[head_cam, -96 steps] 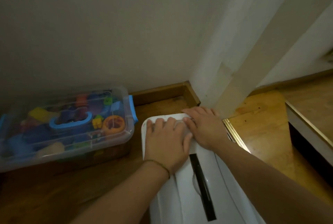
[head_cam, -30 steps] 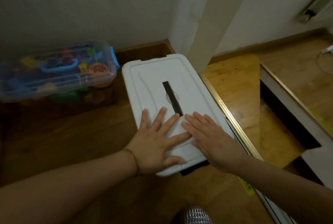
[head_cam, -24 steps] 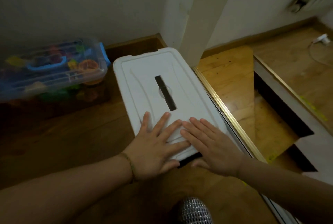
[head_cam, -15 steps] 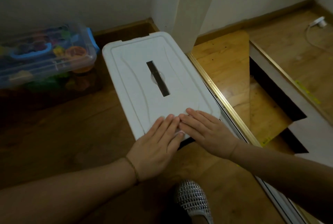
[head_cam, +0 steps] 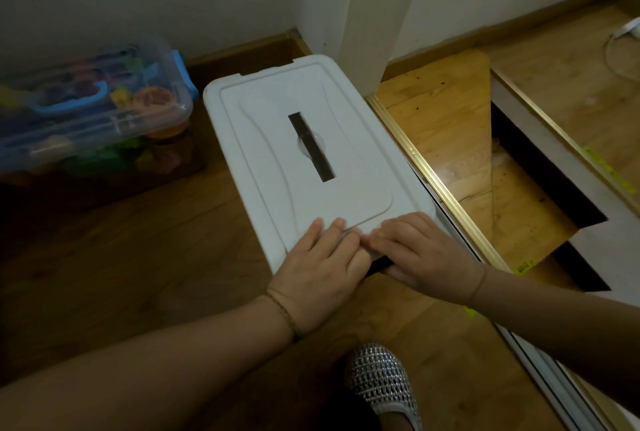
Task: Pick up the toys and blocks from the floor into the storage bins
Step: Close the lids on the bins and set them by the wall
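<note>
Head view, looking down at a wood floor [head_cam: 131, 257] in a dim corner. A white bin [head_cam: 221, 108] stands in the middle, close to the wall, with its lid [head_cam: 353, 139] on. A long dark slot [head_cam: 311, 146] runs along the centre of the lid.

Both hands are at the near end of the lid, side by side and touching. The left hand [head_cam: 322, 268] lies flat with straight fingers, palm down, holding nothing. A thin bracelet [head_cam: 282, 311] circles its wrist. The right hand [head_cam: 422, 257] has its fingers slightly bent on top of the lid and its thumb low at the near rim. I cannot tell whether it grips the rim or only presses.

To the left of the white bin, against the wall, sits a clear bin [head_cam: 173, 98] with blue trim. It is full of coloured toys [head_cam: 152, 99], blurred in this light.

A pale post [head_cam: 374, 15] rises just behind the white bin's right corner. A brass strip [head_cam: 433, 181] runs along the floor to the right. A silver mesh shoe [head_cam: 381, 382] shows at the bottom edge.
</note>
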